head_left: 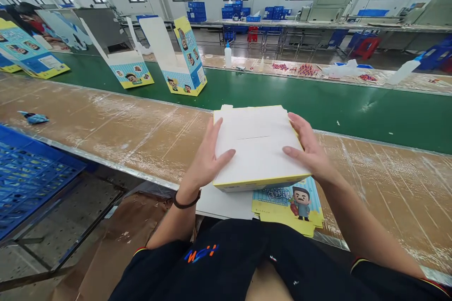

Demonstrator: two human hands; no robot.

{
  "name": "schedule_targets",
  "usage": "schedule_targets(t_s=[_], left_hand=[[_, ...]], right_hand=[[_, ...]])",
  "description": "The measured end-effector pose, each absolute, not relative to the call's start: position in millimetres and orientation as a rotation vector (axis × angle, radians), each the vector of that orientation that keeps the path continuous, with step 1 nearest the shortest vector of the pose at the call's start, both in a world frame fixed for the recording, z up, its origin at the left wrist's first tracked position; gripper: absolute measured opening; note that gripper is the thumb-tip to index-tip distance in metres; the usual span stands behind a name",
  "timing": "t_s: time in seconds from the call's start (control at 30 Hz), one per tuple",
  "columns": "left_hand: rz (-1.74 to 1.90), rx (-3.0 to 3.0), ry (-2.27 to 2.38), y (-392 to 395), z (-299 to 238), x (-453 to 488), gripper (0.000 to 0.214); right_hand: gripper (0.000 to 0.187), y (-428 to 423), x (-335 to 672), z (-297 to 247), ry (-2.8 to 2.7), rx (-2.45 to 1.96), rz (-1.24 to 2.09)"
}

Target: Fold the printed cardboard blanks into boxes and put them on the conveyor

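Between my two hands is a cardboard box (259, 146), its plain white face up and a yellow printed edge towards me. My left hand (205, 160) grips its left side, thumb lying on the white face. On the opposite side my right hand (310, 153) presses the edge, its thumb also on top. Under the box lies a printed carton sheet (302, 204) in blue and yellow with a cartoon figure. A white sheet (226, 202) sticks out beside it, near my body.
A green conveyor belt (247, 87) runs beyond the wooden bench (141, 127). Open printed cartons (189, 63) stand on the belt to the left. White bottles (228, 55) are on the far ledge. A blue crate (31, 174) sits at lower left. Another person works at far left.
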State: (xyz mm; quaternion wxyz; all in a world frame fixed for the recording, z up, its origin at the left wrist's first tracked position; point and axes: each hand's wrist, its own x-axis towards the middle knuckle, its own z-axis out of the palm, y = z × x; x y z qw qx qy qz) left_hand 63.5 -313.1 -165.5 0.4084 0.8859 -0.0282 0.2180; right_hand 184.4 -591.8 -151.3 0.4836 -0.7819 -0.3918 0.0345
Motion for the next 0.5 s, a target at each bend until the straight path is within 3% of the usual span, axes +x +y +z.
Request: schedule_targets(t_s=[0.07, 0.13, 0.37, 0.5], left_hand=[[0.504, 2.119, -0.05, -311.4, -173.0, 64.2, 0.081], [0.502, 2.012, -0.057, -309.9, -176.3, 64.4, 0.081], [0.528, 1.593, 0.056, -302.6, -176.8, 36.4, 0.08], [0.586, 1.502, 0.106, -296.5, -170.5, 8.1, 0.075]], right_hand=[[0.101, -589.4, 186.5, -154.7, -0.891, -1.859, 0.195], [0.108, -584.5, 189.8, -157.2, -0.802, -1.796, 0.217], [0.064, -571.5, 193.6, -193.2, -0.221, -1.607, 0.71], [0.053, -566.7, 195.2, -209.6, -0.231, -1.494, 0.85]])
